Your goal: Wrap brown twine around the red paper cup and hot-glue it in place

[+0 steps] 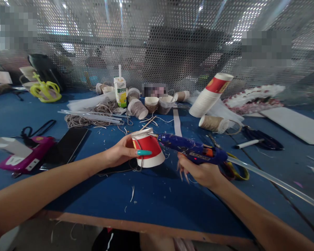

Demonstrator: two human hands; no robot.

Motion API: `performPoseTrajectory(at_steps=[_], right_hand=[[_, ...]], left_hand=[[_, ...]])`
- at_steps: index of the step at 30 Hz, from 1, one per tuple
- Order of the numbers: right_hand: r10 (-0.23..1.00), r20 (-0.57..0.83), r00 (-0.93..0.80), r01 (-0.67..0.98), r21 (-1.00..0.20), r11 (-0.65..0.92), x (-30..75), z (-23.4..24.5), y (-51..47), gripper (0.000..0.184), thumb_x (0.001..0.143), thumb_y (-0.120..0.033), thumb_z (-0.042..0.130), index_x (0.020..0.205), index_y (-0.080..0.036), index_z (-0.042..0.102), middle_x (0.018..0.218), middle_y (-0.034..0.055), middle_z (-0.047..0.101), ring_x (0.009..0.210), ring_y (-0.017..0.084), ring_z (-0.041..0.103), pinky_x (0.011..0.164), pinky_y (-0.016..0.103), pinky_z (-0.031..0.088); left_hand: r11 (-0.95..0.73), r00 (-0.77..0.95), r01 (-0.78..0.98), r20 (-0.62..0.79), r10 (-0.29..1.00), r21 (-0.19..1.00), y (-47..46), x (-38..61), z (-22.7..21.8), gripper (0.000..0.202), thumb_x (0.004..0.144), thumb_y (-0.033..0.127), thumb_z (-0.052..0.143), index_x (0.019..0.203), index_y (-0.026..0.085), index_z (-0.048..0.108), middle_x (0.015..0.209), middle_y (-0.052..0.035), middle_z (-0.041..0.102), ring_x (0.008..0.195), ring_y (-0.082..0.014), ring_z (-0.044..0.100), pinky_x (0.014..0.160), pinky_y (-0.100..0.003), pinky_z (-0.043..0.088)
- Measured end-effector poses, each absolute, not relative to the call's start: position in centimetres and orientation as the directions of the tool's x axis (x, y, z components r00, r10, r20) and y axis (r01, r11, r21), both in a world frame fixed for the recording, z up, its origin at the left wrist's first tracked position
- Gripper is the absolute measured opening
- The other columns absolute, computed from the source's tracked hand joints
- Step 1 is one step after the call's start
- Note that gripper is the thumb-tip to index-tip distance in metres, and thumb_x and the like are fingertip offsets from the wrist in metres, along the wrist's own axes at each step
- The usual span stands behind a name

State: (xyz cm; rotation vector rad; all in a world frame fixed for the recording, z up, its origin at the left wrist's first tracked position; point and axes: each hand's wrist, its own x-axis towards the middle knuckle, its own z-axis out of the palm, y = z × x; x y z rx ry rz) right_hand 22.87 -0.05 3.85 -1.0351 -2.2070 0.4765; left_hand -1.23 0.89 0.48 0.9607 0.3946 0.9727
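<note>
My left hand (120, 153) is wrapped round a red and white paper cup (149, 148) held upside down just above the blue table (157, 198). A length of twine hangs from the cup. My right hand (201, 170) grips a blue hot glue gun (193, 150) with a clear glue stick (274, 181) sticking out behind. The gun's nozzle touches the cup near its upturned base.
A stack of paper cups (209, 96) lies at the back right, with twine-wrapped cups (137, 108), a drink carton (120, 91) and a twine pile (89, 116). A phone (66, 144) and a pink glue gun (26, 157) lie left. Scissors (235, 170) lie under my right hand. Perforated metal screen behind.
</note>
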Motion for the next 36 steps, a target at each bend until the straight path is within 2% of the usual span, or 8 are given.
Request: performPoseTrajectory(at_steps=[3,11,18,24,28,36], right_hand=[[0.782,0.4,-0.477,0.545,-0.563,0.621,23.0,3.7,0.1,0.035,0.084,-0.023,0.048,0.049,-0.022,0.05,0.044,-0.0018,0.054,0.044,0.014,0.055,0.044,0.025,0.046],[0.796,0.409,-0.445,0.572,-0.554,0.605,23.3,3.4,0.1,0.032,0.083,-0.024,0.049,0.051,-0.022,0.052,0.043,-0.0023,0.054,0.042,0.013,0.054,0.043,0.024,0.045],[0.8,0.409,-0.439,0.574,-0.558,0.599,23.4,3.3,0.3,0.032,0.083,-0.024,0.05,0.051,-0.022,0.053,0.043,-0.0016,0.054,0.044,0.014,0.055,0.043,0.025,0.046],[0.801,0.412,-0.435,0.583,-0.549,0.599,23.6,3.2,0.4,0.03,0.081,-0.022,0.05,0.051,-0.022,0.055,0.043,-0.0013,0.054,0.045,0.015,0.056,0.043,0.025,0.047],[0.804,0.428,-0.413,0.588,-0.548,0.594,23.8,2.8,0.7,0.027,0.08,-0.021,0.051,0.053,-0.022,0.056,0.044,-0.002,0.056,0.043,0.014,0.055,0.043,0.025,0.046],[0.809,0.419,-0.413,0.61,-0.532,0.587,24.0,2.6,0.8,0.031,0.081,-0.017,0.051,0.05,-0.022,0.053,0.044,-0.0019,0.054,0.043,0.014,0.055,0.045,0.026,0.045]], left_hand=[[0.213,0.536,-0.509,0.113,0.837,0.834,0.9,-1.3,0.4,0.061,0.054,0.017,0.08,0.113,0.018,0.063,0.104,-0.0091,0.071,0.096,-0.0245,0.066,0.088,-0.036,0.049],[0.201,0.539,-0.514,0.132,0.832,0.834,0.9,-1.3,0.4,0.059,0.056,0.016,0.078,0.113,0.02,0.063,0.113,-0.0102,0.068,0.103,-0.0279,0.064,0.092,-0.041,0.047],[0.201,0.533,-0.497,0.114,0.839,0.844,0.9,-1.4,0.4,0.062,0.055,0.017,0.078,0.115,0.019,0.061,0.109,-0.01,0.069,0.104,-0.0295,0.064,0.091,-0.041,0.047],[0.2,0.512,-0.483,0.09,0.854,0.852,1.0,-1.6,0.0,0.064,0.054,0.017,0.078,0.116,0.018,0.06,0.101,-0.0088,0.07,0.094,-0.0274,0.066,0.085,-0.04,0.049],[0.201,0.503,-0.481,0.081,0.861,0.854,1.1,-1.6,-0.1,0.059,0.053,0.017,0.078,0.111,0.017,0.063,0.101,-0.0088,0.07,0.095,-0.0274,0.066,0.086,-0.04,0.048],[0.204,0.483,-0.479,0.062,0.874,0.853,1.1,-1.6,-0.1,0.051,0.051,0.021,0.08,0.099,0.015,0.068,0.091,-0.0072,0.072,0.085,-0.0228,0.067,0.081,-0.035,0.05]])
